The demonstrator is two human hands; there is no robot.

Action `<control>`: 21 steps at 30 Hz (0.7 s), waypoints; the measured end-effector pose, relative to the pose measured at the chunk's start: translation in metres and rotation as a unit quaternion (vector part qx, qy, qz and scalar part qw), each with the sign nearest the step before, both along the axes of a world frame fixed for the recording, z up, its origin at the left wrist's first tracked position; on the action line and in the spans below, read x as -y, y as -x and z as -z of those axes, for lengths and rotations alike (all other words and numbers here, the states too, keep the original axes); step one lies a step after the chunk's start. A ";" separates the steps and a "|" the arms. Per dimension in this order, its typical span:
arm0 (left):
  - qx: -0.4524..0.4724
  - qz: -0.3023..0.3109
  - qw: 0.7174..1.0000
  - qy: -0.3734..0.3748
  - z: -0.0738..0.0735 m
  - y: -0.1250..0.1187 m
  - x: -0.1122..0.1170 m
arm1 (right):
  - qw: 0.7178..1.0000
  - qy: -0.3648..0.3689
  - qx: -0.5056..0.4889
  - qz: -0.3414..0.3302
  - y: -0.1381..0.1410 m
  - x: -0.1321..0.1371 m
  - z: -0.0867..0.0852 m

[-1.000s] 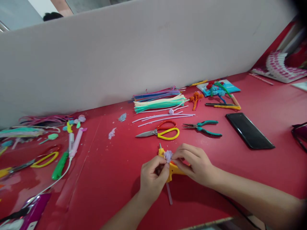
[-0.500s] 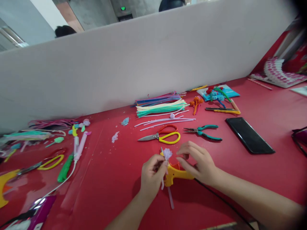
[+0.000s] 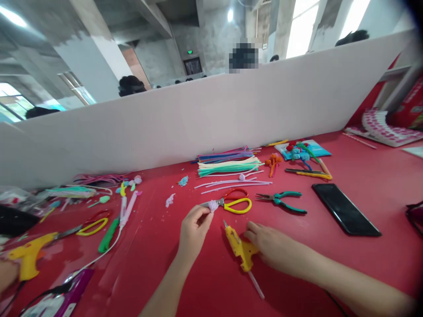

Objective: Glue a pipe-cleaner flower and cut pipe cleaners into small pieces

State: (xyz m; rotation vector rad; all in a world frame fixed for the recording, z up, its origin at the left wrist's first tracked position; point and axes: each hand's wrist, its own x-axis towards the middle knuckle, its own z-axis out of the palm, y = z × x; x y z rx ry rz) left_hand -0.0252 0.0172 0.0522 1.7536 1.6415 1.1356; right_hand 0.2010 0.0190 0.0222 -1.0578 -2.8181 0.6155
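Between the thumb and fingertips of my left hand [image 3: 194,231] is a small lilac pipe-cleaner flower [image 3: 213,205], in front of the scissors' blades. My right hand [image 3: 276,246] has its fingers curled round the handle of a yellow hot glue gun [image 3: 235,243], and part of the handle is hidden. The nozzle points away from me, and a clear glue stick [image 3: 257,285] sticks out of the back. Just beyond lie scissors [image 3: 238,206] with red and yellow handles and teal-handled pliers [image 3: 280,200].
Bundles of pipe cleaners [image 3: 229,166] lie along the white partition [image 3: 185,119]. To the right is a black phone [image 3: 345,209]. On the left are another glue gun [image 3: 31,253], scissors [image 3: 94,224] and a green-handled tool [image 3: 108,235]. A neighbour's hand [image 3: 7,275] shows at the left edge.
My left hand has carried the flower left, away from the glue gun. My right hand has closed on the gun's handle, and the gun is tilted differently. The view has tipped upward.
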 end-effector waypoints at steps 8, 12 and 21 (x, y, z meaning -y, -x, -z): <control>-0.214 -0.040 0.976 -0.015 0.020 0.034 0.007 | 0.995 -0.094 -0.018 0.014 -0.066 -0.030 -0.003; -0.276 -0.040 0.960 0.019 0.027 0.041 0.004 | 0.994 -0.104 0.007 0.032 -0.073 -0.038 -0.012; -0.292 -0.043 0.955 -0.017 0.046 0.035 0.007 | 0.978 -0.150 0.110 0.092 0.048 -0.115 -0.028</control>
